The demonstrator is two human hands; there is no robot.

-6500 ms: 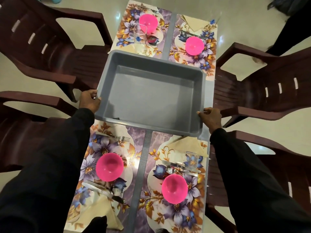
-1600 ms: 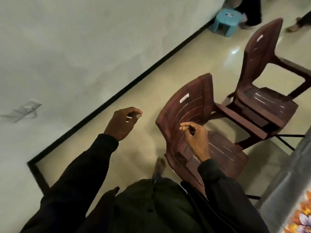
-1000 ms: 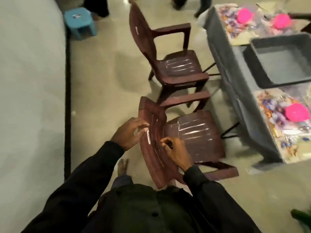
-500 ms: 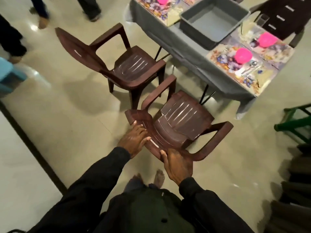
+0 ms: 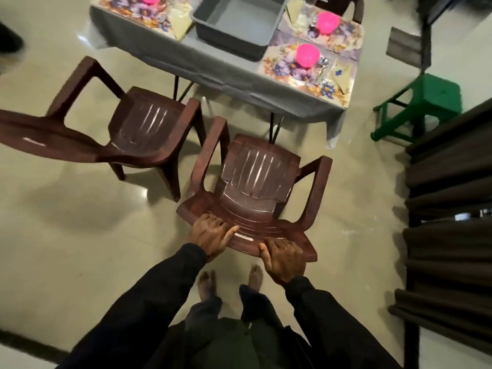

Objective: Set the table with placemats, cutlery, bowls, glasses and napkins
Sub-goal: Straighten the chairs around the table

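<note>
The floor (image 5: pixel 80 222) is pale, glossy tile. The bench (image 5: pixel 213 67) stands at the top of the view under a grey cloth that hangs over its near edge.

The near chair (image 5: pixel 255 182) is dark brown plastic with arms. It sits apart from the bench, seat towards it and backrest towards the person. The second chair (image 5: pixel 141 129), of the same pattern, stands just beside it on the left. A green stool (image 5: pixel 431 94) stands on the floor off the bench's right end. A rectangular grey tub (image 5: pixel 234 20) sits mid-bench between the settings.

The placemats (image 5: pixel 282 69) carry a purple and gold floral print. Two lie right of the tub, one behind the other, and a third lies left of it, cut by the frame.

The left hand (image 5: pixel 213 237) grips the top edge of the near chair's backrest with its fingers curled over it. The right hand (image 5: pixel 283 259) grips the same edge further right, in the same manner.

The napkins (image 5: pixel 342 75) are pale yellow and folded. One lies at the right end of the nearest placemat and another on the left placemat beside the tub. The bowls (image 5: pixel 307 55) are bright pink, one on each placemat. The cutlery (image 5: pixel 323 66) is metal and lies between bowl and napkin on the nearest placemat, too blurred to tell apart.
</note>
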